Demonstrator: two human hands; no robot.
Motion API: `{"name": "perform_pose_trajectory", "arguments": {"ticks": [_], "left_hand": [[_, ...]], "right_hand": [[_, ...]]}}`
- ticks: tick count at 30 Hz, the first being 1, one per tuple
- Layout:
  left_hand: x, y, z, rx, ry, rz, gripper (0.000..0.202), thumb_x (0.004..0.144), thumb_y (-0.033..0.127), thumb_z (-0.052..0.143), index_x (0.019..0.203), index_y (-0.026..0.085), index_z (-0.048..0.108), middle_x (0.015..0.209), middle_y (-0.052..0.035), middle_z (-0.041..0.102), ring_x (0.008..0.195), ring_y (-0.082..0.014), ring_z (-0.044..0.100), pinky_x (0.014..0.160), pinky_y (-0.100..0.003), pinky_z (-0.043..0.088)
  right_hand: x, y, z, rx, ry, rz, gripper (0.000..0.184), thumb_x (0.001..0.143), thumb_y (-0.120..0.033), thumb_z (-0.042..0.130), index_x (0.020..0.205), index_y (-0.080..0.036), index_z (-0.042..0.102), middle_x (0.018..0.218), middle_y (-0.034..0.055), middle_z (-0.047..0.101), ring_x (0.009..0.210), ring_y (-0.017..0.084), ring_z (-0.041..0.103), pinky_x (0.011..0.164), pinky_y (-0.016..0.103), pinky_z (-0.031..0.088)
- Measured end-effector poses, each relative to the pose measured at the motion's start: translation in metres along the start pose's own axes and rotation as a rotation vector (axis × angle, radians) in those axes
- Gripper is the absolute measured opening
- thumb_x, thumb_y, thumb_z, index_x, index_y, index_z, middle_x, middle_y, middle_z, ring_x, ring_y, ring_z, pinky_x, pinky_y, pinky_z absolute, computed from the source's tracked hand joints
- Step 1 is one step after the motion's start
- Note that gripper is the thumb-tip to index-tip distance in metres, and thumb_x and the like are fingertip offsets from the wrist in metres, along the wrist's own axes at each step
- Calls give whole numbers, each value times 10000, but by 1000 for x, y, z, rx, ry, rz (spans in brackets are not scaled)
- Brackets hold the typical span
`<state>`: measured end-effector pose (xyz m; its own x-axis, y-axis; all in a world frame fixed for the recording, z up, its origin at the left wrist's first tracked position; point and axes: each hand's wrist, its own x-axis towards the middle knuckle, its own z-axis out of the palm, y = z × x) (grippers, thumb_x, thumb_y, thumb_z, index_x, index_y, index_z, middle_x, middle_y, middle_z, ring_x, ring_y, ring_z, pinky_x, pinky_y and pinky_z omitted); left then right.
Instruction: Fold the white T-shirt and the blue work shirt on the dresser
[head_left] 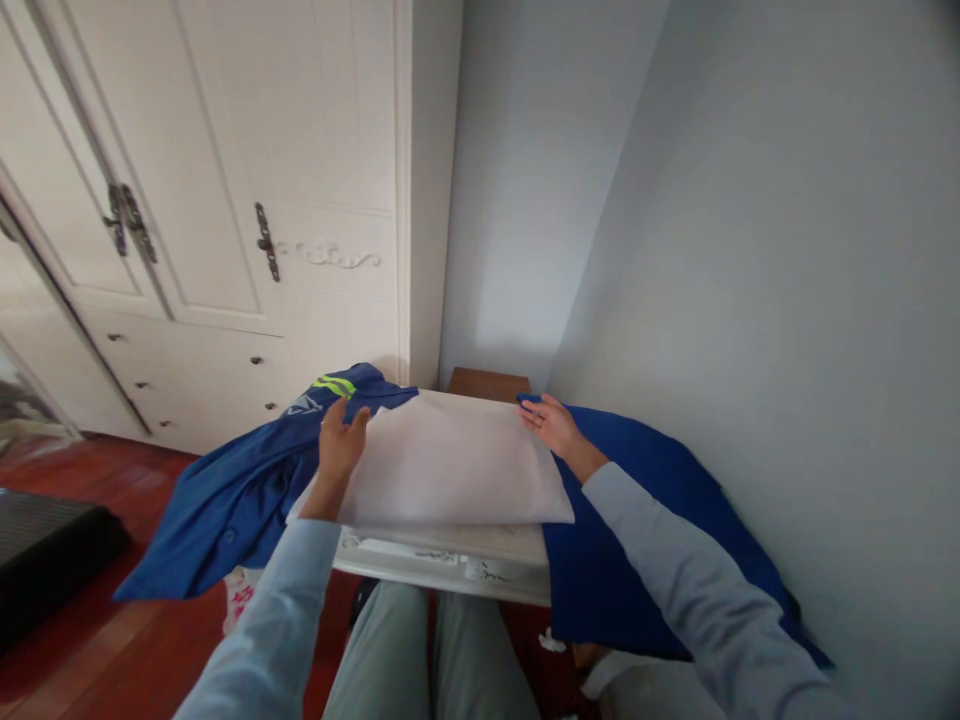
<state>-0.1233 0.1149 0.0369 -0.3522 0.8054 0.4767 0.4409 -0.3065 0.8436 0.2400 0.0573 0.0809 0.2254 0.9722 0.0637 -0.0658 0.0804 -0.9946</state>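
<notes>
Two far corners of the white cloth [457, 465] each have a hand near them: the left hand [343, 437] at the left one, its grip spread with thumb and fingers apart, and the right hand [555, 424] at the right one, its grip spread too, the fingers reaching inward over the edge. The view is soft there, so I cannot tell how firmly the fingertips meet the fabric. The white cloth lies fairly flat across the desk [517, 541], whose pale, carved front edge shows below it. To its left a blue jacket [247, 500] with a yellow-green band drapes off the desk, its far part lying just beyond the left hand. To the right a plain blue cloth [675, 480] hangs over the side, running under the right forearm. Beyond the far edge stands a brown wooden piece [489, 383], with a white wardrobe [322, 120] to its left.
</notes>
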Motion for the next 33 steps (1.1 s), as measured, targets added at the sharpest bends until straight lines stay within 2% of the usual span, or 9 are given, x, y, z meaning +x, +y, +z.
{"name": "perform_pose_trajectory", "arguments": {"ticks": [4,7,12,15,17,19,24,29,33], "left_hand": [[-22,-50,-29,419,-255,69,532,837,376,546,1269,67,581,1341,-239,597,1392,-393,440,1148,-524,362],[-34,-70,-49,569,-344,87,644,863,409,512,1348,-15,517,1342,-287,578,1390,-420,438,1141,-546,369],[-66,-37,-53,519,-213,458,631,956,407,453,1473,47,408,1536,-239,419,1516,-340,239,1207,-533,285],[-89,-8,-36,476,-450,771,589,1014,411,421,1540,153,360,1604,-144,357,1536,-284,189,1227,-518,256],[-101,-3,-23,520,-584,842,609,1023,451,415,1551,153,362,1609,-140,343,1530,-293,201,1227,-519,248],[-107,-11,-16,590,-654,820,633,1021,504,401,1534,132,403,1584,-162,374,1510,-308,261,1211,-530,274],[-107,-40,-21,653,-740,742,641,1022,538,359,1494,120,472,1545,-180,417,1467,-300,362,1196,-534,301],[-101,-43,-26,507,-713,630,577,995,521,427,1435,169,555,1497,-167,494,1426,-276,437,1202,-504,297],[-105,-22,-33,271,-573,454,518,917,527,538,1278,178,667,1408,-166,592,1382,-312,486,1181,-511,332]], "right_hand": [[-12,38,-2,-38,-35,23,418,807,-270,653,1190,-169,519,1034,112,713,899,215,728,811,340,604],[-22,55,-17,-270,-84,-81,513,779,-286,642,1257,-144,521,1120,152,701,990,251,708,880,405,591],[-66,67,-44,-756,-85,-425,560,895,-387,579,1399,-158,495,1378,193,588,1281,310,571,1081,536,467],[-99,70,-49,-1033,-335,-625,659,954,-509,573,1520,-209,418,1555,165,431,1441,311,407,1185,536,353],[-111,73,-51,-1166,-540,-713,771,903,-597,629,1537,-215,417,1591,163,376,1470,333,358,1200,538,332],[-114,77,-58,-1243,-593,-747,729,899,-584,643,1500,-204,484,1555,171,430,1431,340,422,1171,538,382],[-106,77,-94,-1241,-431,-734,293,996,-264,512,1194,-229,726,1233,117,707,1120,267,679,982,469,569],[-109,53,-113,-1233,-392,-687,320,957,-181,475,1114,-215,752,1090,109,750,1021,253,710,933,429,591],[-125,32,-109,-1157,-186,-520,476,893,-249,545,1361,-211,618,1298,141,669,1144,303,663,1000,506,542]]}}
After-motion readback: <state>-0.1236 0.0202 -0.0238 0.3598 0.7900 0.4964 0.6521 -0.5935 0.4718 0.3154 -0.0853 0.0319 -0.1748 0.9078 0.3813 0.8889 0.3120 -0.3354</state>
